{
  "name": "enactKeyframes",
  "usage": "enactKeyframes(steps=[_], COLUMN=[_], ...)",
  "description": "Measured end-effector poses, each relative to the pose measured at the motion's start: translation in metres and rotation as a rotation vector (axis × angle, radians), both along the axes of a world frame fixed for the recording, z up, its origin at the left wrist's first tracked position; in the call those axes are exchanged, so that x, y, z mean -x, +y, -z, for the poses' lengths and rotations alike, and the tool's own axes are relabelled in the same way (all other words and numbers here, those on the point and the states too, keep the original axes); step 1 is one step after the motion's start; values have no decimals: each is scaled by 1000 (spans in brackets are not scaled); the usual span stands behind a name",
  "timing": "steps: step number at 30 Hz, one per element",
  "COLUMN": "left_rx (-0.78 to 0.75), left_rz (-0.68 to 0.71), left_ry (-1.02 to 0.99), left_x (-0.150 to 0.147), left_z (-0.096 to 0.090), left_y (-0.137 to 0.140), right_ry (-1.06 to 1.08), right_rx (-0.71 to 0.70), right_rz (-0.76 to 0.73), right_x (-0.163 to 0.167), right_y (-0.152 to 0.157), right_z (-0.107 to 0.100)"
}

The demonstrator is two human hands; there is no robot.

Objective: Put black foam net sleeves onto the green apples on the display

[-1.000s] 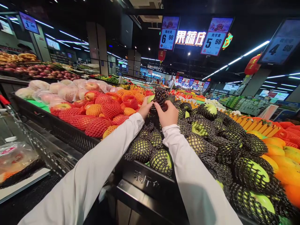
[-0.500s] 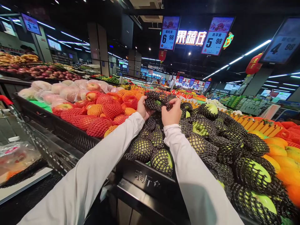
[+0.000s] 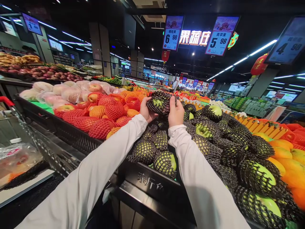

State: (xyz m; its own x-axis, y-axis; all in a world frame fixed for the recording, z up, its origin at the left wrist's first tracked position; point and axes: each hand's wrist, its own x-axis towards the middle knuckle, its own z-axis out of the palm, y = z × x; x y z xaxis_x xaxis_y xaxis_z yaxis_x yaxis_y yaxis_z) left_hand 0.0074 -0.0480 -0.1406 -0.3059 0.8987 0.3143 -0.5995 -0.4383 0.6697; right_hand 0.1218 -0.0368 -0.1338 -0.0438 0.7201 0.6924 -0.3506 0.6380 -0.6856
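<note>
Between my two hands, above the produce bin, is a green apple (image 3: 158,102) in a black foam net. My left hand (image 3: 145,111) cups it from the left and below, fingers curled under the fruit. On its right side, my right hand (image 3: 175,113) grips the fruit and its netting, thumb upright; some of the fingers are hidden behind. Below and to the right lie several more net-wrapped green apples (image 3: 164,163), some with bare green skin showing through the black mesh.
Red apples in red and orange nets (image 3: 100,128) fill the bin's left side. Oranges (image 3: 290,165) lie at the far right. A shopping cart (image 3: 47,140) with bagged goods stands at my left. The bin's black front edge (image 3: 152,183) is close to me. Price signs (image 3: 173,33) hang overhead.
The netted green apple has turned so that more green skin shows towards me. My right hand has opened from a pinch on the net to hold the apple's side.
</note>
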Motion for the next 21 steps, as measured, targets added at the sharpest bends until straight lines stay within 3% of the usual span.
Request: enactKeyframes(steps=[5, 10, 14, 17, 21], left_rx=[-82, -105, -180, -225, -231], left_rz=[16, 6, -94, -159, -239], left_ry=[-36, 7, -17, -50, -79], left_x=[1, -5, 3, 10, 10], left_z=[4, 7, 6, 3, -1], left_y=[-2, -6, 0, 5, 7], right_ry=[-128, -253, -324, -342, -380], right_rx=[164, 115, 8, -75, 103], right_rz=[140, 279, 354, 292, 49], right_x=[-1, -2, -4, -6, -3], right_y=[3, 0, 4, 5, -3], right_z=[0, 1, 8, 8, 3])
